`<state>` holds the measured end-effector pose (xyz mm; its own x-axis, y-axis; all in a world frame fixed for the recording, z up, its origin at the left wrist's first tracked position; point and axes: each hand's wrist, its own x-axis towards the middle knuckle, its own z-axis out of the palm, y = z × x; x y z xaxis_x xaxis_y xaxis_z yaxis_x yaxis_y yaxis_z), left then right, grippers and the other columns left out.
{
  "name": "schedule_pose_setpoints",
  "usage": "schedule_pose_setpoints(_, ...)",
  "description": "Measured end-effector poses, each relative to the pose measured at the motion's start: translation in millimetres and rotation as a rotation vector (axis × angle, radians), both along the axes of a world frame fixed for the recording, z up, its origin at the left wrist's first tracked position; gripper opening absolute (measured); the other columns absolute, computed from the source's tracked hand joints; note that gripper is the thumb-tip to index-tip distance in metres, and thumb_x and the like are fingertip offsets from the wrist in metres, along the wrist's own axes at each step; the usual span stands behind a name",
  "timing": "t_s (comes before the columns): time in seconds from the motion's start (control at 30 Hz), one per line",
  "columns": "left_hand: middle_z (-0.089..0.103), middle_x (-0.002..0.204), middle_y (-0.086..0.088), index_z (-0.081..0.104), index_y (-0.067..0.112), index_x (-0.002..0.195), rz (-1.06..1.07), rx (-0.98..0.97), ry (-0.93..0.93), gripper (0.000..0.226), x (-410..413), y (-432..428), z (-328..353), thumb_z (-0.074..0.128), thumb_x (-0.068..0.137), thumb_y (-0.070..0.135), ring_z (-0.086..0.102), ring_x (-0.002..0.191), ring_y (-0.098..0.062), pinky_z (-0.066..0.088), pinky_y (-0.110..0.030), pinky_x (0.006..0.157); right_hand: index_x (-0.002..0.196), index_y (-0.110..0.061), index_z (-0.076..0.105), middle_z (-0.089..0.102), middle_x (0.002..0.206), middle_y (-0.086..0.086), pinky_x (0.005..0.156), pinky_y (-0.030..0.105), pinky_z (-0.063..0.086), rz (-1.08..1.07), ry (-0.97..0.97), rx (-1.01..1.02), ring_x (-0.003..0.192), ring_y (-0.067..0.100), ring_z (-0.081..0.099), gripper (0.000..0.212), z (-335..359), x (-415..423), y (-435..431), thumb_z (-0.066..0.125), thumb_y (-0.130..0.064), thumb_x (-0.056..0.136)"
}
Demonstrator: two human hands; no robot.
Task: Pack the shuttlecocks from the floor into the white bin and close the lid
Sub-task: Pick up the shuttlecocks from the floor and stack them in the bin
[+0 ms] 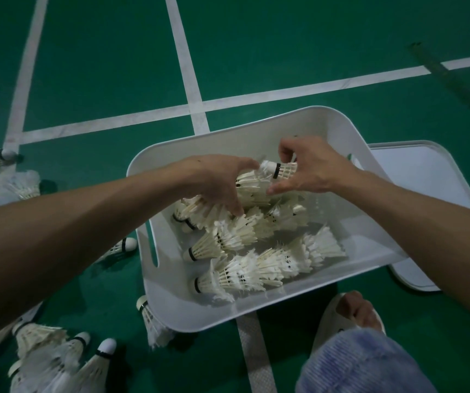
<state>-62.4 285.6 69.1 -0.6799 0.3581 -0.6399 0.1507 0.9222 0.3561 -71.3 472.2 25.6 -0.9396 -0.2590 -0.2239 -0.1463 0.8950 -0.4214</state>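
White plastic bin (171, 293) stands open on the green court floor (100, 66); over its far half the left hand (216, 182) curls round a nested stack (199, 211) of shuttlecocks, while the right hand (310, 168) pinches a single shuttlecock (282, 170) between thumb and fingers. Its cork points at the stack's feather end, apparently so that it nests and saves room. Further nested rows (256, 268) lie on the bin's bottom at the near side, loose shuttlecocks (52, 347) lie on the floor left of the bin, and the lid (426, 177) lies flat just beside the bin's right wall, so closing is not yet due.
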Motion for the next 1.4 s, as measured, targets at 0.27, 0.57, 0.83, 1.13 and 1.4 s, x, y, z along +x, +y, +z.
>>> schedule_pose_setpoints(0.27, 0.048, 0.139, -0.004, 0.018, 0.039, 0.149, 0.004, 0.015, -0.004, 0.094, 0, -1, 1, 0.076, 0.078, 0.019, 0.054, 0.117, -0.027, 0.041, -0.026, 0.073, 0.103, -0.028, 0.044, 0.039, 0.104, 0.005, 0.073, 0.032, 0.044, 0.154, -0.045, 0.186, 0.092, 0.022, 0.045, 0.05, -4, -8, 5, 0.08, -0.029, 0.069)
schedule_pose_setpoints(0.57, 0.052, 0.133, -0.005, 0.019, 0.04, 0.149, -0.007, 0.027, -0.007, 0.094, -1, -2, 2, 0.077, 0.077, 0.018, 0.055, 0.084, -0.016, 0.041, -0.025, 0.064, 0.127, -0.03, 0.057, 0.039, 0.116, -0.002, 0.093, 0.026, 0.034, -0.042, 0.006, -0.077, 0.108, 0.014, 0.041, 0.055, -11, 2, -4, 0.079, -0.026, 0.076)
schedule_pose_setpoints(0.83, 0.046, 0.142, -0.005, 0.019, 0.038, 0.149, -0.026, 0.027, 0.004, 0.094, 0, -3, 2, 0.076, 0.078, 0.02, 0.052, 0.112, -0.023, 0.039, -0.029, 0.08, 0.114, -0.027, 0.058, 0.059, 0.119, -0.005, 0.099, 0.034, 0.05, -0.27, -0.116, -0.45, 0.109, 0.017, 0.06, 0.057, -15, 3, 13, 0.083, -0.007, 0.067)
schedule_pose_setpoints(1.13, 0.05, 0.138, -0.006, 0.02, 0.036, 0.149, 0.009, 0.051, -0.003, 0.093, -1, -2, 1, 0.076, 0.077, 0.018, 0.051, 0.091, -0.016, 0.042, -0.026, 0.073, 0.12, -0.022, 0.06, 0.058, 0.127, -0.009, 0.085, 0.022, 0.052, -0.316, -0.138, -0.519, 0.1, 0.014, 0.063, 0.053, -14, 10, -3, 0.082, -0.01, 0.073)
schedule_pose_setpoints(1.4, 0.048, 0.141, -0.006, 0.022, 0.037, 0.148, 0.015, 0.086, -0.02, 0.091, -4, -6, -1, 0.076, 0.077, 0.019, 0.053, 0.106, -0.021, 0.041, -0.03, 0.083, 0.122, -0.022, 0.058, 0.059, 0.125, -0.001, 0.081, 0.028, 0.057, -0.335, -0.194, -0.648, 0.088, 0.017, 0.07, 0.056, -9, 6, 7, 0.075, 0.005, 0.076)
